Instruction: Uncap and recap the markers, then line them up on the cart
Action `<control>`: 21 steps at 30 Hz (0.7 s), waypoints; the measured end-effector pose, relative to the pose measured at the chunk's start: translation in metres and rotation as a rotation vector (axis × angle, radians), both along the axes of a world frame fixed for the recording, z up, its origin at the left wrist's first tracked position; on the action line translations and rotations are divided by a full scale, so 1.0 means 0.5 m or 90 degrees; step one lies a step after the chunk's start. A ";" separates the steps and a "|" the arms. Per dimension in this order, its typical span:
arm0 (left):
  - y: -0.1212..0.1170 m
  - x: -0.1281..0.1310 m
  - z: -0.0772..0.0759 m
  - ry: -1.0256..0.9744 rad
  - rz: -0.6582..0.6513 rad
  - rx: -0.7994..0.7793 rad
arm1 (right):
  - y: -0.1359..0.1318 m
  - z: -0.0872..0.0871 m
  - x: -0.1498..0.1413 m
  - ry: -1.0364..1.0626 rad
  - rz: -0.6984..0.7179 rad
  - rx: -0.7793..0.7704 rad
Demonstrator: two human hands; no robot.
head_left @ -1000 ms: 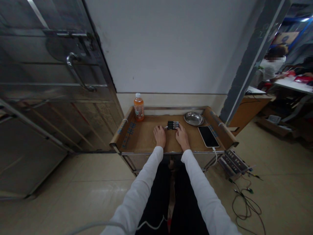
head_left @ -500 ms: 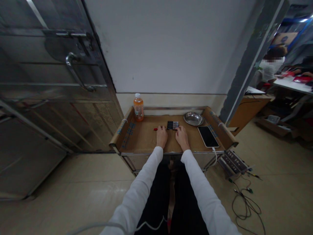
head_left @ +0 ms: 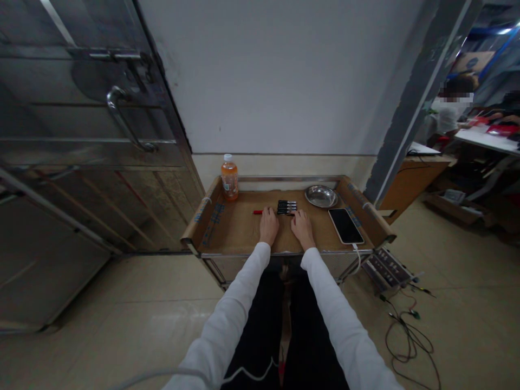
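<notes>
Both my hands rest side by side on a brown cart top [head_left: 235, 230]. My left hand [head_left: 268, 226] lies palm down with fingers together, its tips beside a red pen [head_left: 257, 212] that pokes out to the left. My right hand [head_left: 303, 227] also lies palm down, its fingertips just below a small row of black pens [head_left: 287, 206]. Whether either hand pinches a pen is too small to make out.
An orange drink bottle [head_left: 229, 183] stands at the cart's back left. A steel bowl [head_left: 320, 196] and a charging phone [head_left: 345, 226] lie on the right. A metal door [head_left: 89, 141] stands left. A power strip [head_left: 385, 269] and cables lie on the floor. People work at a far right table.
My left hand shifted slightly right toward the black pens, and a red pen now shows to its left. My right hand has barely moved.
</notes>
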State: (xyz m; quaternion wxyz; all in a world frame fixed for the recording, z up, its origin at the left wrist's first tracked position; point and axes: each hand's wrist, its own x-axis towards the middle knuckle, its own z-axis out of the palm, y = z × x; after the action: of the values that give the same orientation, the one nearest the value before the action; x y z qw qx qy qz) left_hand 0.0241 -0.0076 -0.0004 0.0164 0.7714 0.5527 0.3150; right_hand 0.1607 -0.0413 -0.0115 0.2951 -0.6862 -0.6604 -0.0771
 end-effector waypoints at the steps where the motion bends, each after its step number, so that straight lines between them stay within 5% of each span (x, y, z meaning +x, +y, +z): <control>1: -0.001 0.000 0.002 0.006 -0.021 0.002 | 0.000 -0.001 0.000 -0.004 0.000 0.001; 6: -0.008 0.000 0.013 0.068 -0.116 -0.016 | 0.003 -0.006 0.002 -0.014 -0.001 0.006; 21: -0.012 -0.004 0.017 0.094 -0.113 -0.026 | -0.005 0.008 -0.002 -0.016 -0.005 -0.020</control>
State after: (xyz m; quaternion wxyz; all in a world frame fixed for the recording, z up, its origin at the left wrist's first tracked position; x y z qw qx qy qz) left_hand 0.0223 -0.0138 0.0081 0.0190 0.8377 0.4883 0.2437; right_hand 0.1595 -0.0438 -0.0076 0.2757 -0.6923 -0.6624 -0.0766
